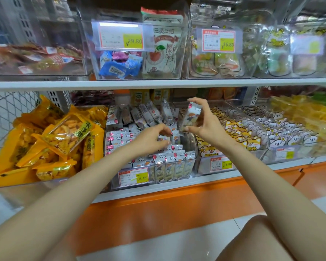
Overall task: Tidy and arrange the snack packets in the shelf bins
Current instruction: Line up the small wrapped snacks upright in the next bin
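Right-hand fingers [199,102] and thumb pinch one small white cartoon-printed snack packet [190,117] by its top and bottom edges, holding it upright. The right hand [205,126] holds it above the back right part of the clear plastic shelf bin [193,160]. Left-hand fingertips [167,133] are curled down onto the matching white packets [169,160] standing in rows inside that bin; cannot tell whether they grip one. The left hand [151,138] hovers over the bin's middle. A yellow-and-white price label [133,177] sits on the bin's front wall. Yellow crinkly snack bags [64,135] are heaped in the bin just to the left; fox-printed packets [233,129] fill the bin on the right.
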Available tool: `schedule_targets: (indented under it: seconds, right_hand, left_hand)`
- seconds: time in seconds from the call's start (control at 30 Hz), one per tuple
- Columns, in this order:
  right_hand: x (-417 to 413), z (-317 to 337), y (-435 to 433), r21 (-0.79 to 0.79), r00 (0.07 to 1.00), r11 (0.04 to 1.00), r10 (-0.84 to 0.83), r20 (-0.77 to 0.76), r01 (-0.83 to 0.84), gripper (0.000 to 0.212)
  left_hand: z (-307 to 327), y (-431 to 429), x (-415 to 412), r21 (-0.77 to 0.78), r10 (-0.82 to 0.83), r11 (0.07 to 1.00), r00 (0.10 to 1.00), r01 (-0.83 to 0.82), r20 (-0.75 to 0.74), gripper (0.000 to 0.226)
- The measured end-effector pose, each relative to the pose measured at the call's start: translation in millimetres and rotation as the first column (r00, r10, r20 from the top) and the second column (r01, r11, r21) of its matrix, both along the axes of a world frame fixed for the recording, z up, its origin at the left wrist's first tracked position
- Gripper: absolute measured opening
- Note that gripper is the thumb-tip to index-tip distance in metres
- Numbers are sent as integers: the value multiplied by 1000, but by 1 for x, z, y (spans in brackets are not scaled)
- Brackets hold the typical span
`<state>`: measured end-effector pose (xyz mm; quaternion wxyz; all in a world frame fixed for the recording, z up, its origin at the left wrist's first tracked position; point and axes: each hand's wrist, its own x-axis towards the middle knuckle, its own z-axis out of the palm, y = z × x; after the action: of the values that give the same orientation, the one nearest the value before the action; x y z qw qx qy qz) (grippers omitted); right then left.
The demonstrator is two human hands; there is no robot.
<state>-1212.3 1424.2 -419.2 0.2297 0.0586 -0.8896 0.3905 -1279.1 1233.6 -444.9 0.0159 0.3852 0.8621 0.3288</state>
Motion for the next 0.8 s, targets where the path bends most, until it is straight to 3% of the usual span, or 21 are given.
schedule_targets:
  seconds: [0.1,0.17,0.53,0.67,0.8]
  right_hand:
    - [1,-5,6,167,999,986,5,36,-11,64]
    - [-1,-8,8,240,999,970,9,53,-22,49]
    - [-6,-3,13,370,983,928,-21,181,-49,38]
    - [-10,-5,12,511,973,855,-41,228,-84,34]
    - [-14,-5,10,611,976,780,-2,218,-135,26]
  left_hand:
    - [-10,1,0,-240,-90,967,996,83,-16,41]
    - [-10,1,0,-285,-102,953,994,106,26,43]
    - [-6,2,0,-339,-130,931,990,138,46,39]
    - [-7,5,-1,-256,-88,960,989,116,117,30]
    - [-7,8,-3,-171,-47,983,995,62,91,21]
